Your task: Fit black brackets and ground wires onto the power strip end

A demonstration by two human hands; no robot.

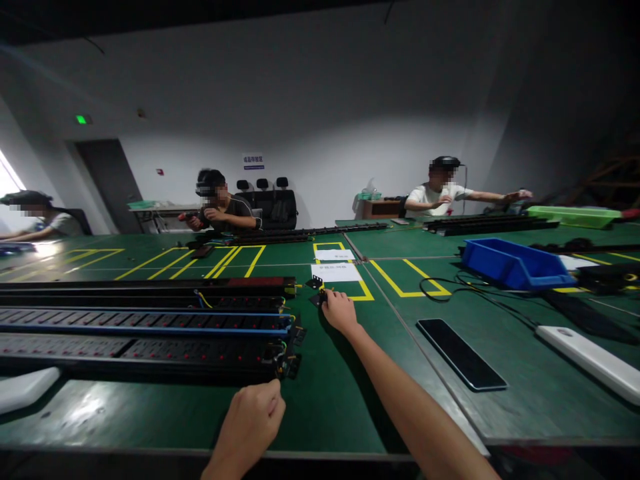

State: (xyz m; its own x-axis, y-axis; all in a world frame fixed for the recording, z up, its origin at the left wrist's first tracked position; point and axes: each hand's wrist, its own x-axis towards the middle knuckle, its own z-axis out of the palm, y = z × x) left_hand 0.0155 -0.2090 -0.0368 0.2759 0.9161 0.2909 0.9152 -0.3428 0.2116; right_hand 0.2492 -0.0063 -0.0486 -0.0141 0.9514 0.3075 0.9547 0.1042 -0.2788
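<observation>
At the near side of the table is my left hand [255,420], its fingers curled closed just in front of the right end of the nearest black power strip [200,353]. Whatever those fingers hold, if anything, is hidden. My right hand [340,310] reaches forward past the strip ends, its fingertips closed on a small black perforated bracket [317,297]. Behind the nearest strip lie a blue-edged strip [150,323] and more long black strips, with short wires and black end pieces [295,363] at their right ends.
To the right lie a phone [463,353], a white power bank [590,360] with black cables and a blue bin [515,263]. Paper labels [335,272] and yellow tape outlines mark the green table [325,413]. Several co-workers sit across and to the left.
</observation>
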